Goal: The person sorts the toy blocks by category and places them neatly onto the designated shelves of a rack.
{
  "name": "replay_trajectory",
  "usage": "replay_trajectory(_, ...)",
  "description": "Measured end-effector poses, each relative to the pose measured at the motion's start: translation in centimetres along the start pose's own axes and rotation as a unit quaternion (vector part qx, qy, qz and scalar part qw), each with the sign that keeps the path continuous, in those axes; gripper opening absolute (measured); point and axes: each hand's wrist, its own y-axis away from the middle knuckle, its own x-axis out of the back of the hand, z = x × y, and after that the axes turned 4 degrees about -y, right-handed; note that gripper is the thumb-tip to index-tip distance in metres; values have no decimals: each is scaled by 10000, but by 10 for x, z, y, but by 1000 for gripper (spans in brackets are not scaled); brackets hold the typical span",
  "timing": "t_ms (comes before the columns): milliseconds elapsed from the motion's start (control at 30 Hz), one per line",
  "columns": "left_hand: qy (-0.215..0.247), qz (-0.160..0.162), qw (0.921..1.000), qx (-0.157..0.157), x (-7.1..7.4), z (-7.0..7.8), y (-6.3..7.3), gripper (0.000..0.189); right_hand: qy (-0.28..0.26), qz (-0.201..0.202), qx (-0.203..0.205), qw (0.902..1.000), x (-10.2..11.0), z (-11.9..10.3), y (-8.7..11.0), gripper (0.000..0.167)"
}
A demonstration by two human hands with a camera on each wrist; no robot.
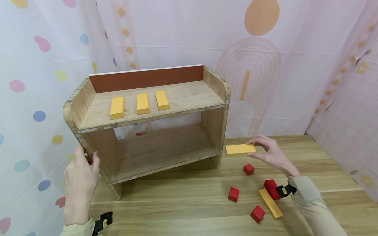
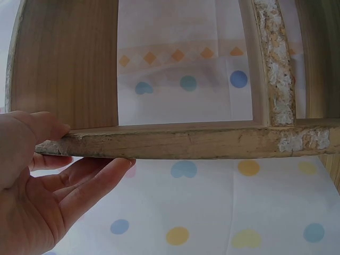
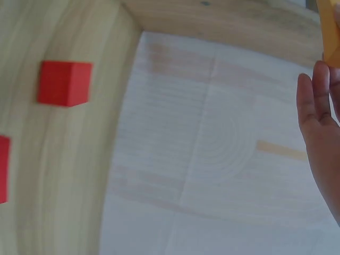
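My left hand (image 1: 80,178) grips the left side panel of a small wooden shelf (image 1: 165,160); in the left wrist view the thumb lies on one side of the panel edge (image 2: 175,143) and the fingers on the other. Between thumb and fingers my right hand (image 1: 270,152) pinches one end of a flat yellow block (image 1: 240,149), held above the table to the right of the shelf. The same block (image 3: 330,32) shows only partly at the right wrist view's corner. Three more yellow blocks (image 1: 117,107) lie spaced in a row on the shelf's upper board.
Several red cubes (image 1: 233,194) and another yellow block (image 1: 270,204) lie on the wooden table (image 1: 177,209) below my right hand. A reddish-brown strip (image 1: 150,78) backs the shelf's upper board. Patterned curtains (image 1: 183,32) hang behind and at both sides.
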Motion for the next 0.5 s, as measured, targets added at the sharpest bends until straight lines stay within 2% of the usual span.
replay_trajectory(100, -4, 26, 10000, -13, 0, 0, -1, 25, -75, 249, 149, 9996, -3, -10, -9, 36)
replay_trajectory(333, -21, 27, 10000, 15, 0, 0, 0, 25, 24, 707, -40, 9975, -6, -24, -26, 35)
replay_trajectory(500, 1, 78, 10000, -7, -2, -1, 0, 25, 4, 977, 131, 9951, -9, -36, -38, 34)
